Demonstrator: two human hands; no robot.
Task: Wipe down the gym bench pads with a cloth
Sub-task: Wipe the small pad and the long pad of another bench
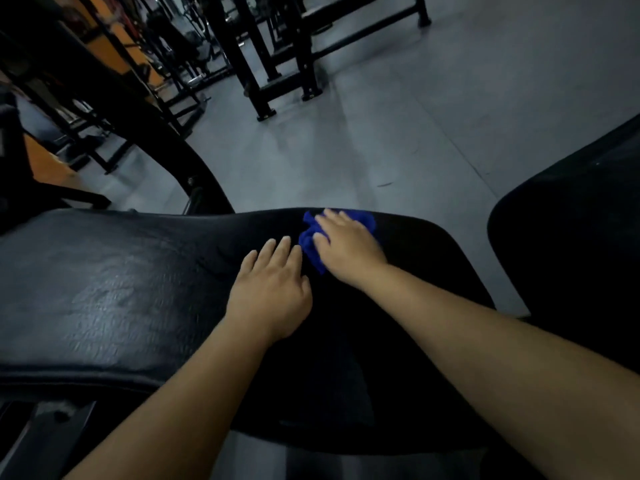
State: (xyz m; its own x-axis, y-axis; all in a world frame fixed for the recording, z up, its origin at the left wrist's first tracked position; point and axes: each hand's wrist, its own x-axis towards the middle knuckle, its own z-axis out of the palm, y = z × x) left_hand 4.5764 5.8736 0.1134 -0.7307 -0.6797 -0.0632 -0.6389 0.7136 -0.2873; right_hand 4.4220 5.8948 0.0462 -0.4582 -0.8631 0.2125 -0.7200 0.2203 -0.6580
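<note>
The right hand (348, 251) lies flat on a crumpled blue cloth (309, 244), its fingers (333, 217) straight, pressing it onto the black padded surface (104, 289) near the far edge. The left hand (273, 292) rests palm down on the surface, its straight fingers (282, 247) just beside the cloth. Beyond the fingers lies grey floor (398, 140) with black machine frames (242, 57); to their right is a second black pad (571, 244).

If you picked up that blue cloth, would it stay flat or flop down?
Probably flop: the blue cloth lies bunched in soft folds under the right hand, so it looks limp. It is likely light, since it looks thin and crumpled. Pushed, it should slide easily, because the bench pad looks smooth and shiny.
</note>
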